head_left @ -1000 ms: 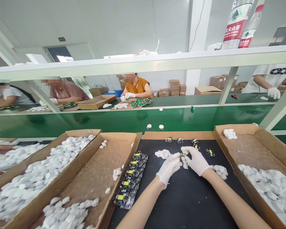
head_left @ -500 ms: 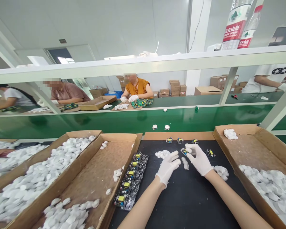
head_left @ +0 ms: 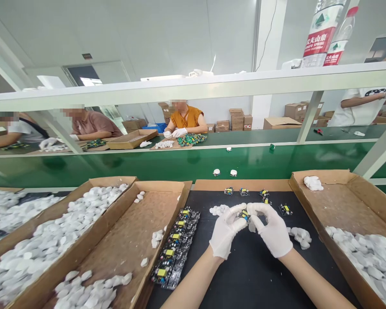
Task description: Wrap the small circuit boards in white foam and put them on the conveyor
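A small circuit board [head_left: 243,215] with a yellow block on it is held up between my two white-gloved hands. My left hand [head_left: 225,231] pinches it from the left, between thumb and fingers. From the right, my right hand [head_left: 272,231] closes its fingertips on the board's edge. A white putty-like lump [head_left: 252,226] shows just below the right fingertips, partly covered; whether a finger touches it I cannot tell. Behind my left hand lies a small cluster of white lumps [head_left: 217,210]. Beside my right wrist are larger white lumps [head_left: 300,237].
Several loose boards [head_left: 244,192] lie along the mat's far side. A strip of joined boards [head_left: 169,253] runs along the left. Cardboard trays [head_left: 125,244] with white lumps flank the black mat [head_left: 241,274]. Beyond is a green conveyor belt [head_left: 173,165]; co-workers [head_left: 186,118] sit across it.
My left hand has moved right and closed on the board, which the right hand held alone before. The board came slightly left and down. Pieces on the belt shifted right.
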`<state>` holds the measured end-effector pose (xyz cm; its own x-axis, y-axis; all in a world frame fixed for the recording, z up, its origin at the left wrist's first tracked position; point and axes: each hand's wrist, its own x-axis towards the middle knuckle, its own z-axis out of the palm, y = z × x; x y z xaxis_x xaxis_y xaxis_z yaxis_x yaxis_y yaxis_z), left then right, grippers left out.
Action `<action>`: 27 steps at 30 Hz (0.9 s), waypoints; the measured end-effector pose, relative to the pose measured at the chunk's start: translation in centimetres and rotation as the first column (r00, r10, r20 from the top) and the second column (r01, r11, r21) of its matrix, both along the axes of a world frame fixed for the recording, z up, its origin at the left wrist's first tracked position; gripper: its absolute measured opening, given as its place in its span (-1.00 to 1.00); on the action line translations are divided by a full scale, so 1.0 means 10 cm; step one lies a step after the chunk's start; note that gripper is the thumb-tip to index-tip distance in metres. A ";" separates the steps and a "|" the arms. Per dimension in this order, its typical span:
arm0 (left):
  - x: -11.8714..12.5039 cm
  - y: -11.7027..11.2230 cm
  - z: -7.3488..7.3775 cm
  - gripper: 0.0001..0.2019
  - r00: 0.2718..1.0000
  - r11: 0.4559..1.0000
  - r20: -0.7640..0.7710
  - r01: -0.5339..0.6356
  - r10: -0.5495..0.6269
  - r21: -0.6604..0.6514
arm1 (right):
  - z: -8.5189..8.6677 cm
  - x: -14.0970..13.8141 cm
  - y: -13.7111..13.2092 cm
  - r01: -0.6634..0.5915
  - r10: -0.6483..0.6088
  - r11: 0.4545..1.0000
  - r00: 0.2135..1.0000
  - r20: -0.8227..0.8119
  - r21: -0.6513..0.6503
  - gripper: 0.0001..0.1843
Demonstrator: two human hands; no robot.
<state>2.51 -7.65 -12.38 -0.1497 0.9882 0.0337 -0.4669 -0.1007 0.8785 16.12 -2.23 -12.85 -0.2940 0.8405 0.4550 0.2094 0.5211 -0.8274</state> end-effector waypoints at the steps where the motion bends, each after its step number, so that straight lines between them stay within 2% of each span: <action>1: 0.00 0.00 0.00 -0.60 0.999 0.999 -0.028 -0.027 0.028 0.020 | 0.01 -0.01 -0.02 -0.006 0.006 1.000 1.000 -0.018 0.004 -0.74; 4: -0.01 0.00 0.01 -0.58 0.988 0.993 -0.125 -0.082 0.092 0.086 | 0.07 -0.01 -0.07 -0.005 0.006 1.000 0.999 -0.048 0.029 -0.64; 8: -0.01 -0.02 0.01 -0.48 0.966 0.993 -0.234 -0.095 0.110 0.074 | 0.13 0.01 -0.07 -0.038 0.039 0.988 0.999 -0.001 0.148 -0.77; 10: 0.00 -0.04 -0.01 -0.47 0.955 0.992 -0.271 -0.105 0.120 0.071 | 0.12 0.02 -0.05 -0.055 0.058 0.995 0.998 -0.035 0.081 -0.79; 12: 0.02 -0.05 -0.04 -0.48 0.940 0.990 -0.315 -0.107 0.131 0.095 | 0.10 0.02 -0.02 -0.124 0.113 0.988 0.987 -0.116 -0.089 -0.80; 14: 0.03 -0.07 -0.06 -0.50 0.914 0.986 -0.381 -0.098 0.142 0.132 | 0.06 0.01 -0.01 -0.262 0.196 0.927 0.948 -0.249 -0.268 -0.74; 17: 0.02 -0.09 -0.07 -0.52 0.863 0.980 -0.474 -0.103 0.175 0.173 | 0.04 -0.02 -0.02 -0.460 0.242 0.776 0.849 -0.471 -0.431 -0.67; 20: -0.03 -0.09 -0.06 -0.53 0.754 0.953 -0.595 -0.137 0.278 0.271 | 0.10 -0.04 -0.04 -0.567 0.228 0.658 0.777 -0.587 -0.495 -0.67; 22: -0.06 -0.09 -0.04 -0.56 0.629 0.900 -0.665 -0.141 0.403 0.412 | 0.16 -0.04 -0.06 -0.613 0.223 0.591 0.749 -0.624 -0.524 -0.68; 24: -0.08 -0.09 -0.02 -0.58 0.524 0.838 -0.681 -0.128 0.512 0.531 | 0.20 -0.02 -0.07 -0.659 0.237 0.520 0.723 -0.650 -0.543 -0.59; 27: -0.10 -0.08 0.01 -0.60 0.448 0.801 -0.690 -0.105 0.568 0.590 | 0.24 -0.01 -0.10 -0.710 0.284 0.437 0.692 -0.664 -0.552 -0.51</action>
<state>1.56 -8.48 -12.31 -0.1413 0.6998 0.7002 0.5810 -0.5141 0.6310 16.03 -3.23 -10.49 -0.7392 0.6724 -0.0398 -0.3354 -0.4186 -0.8440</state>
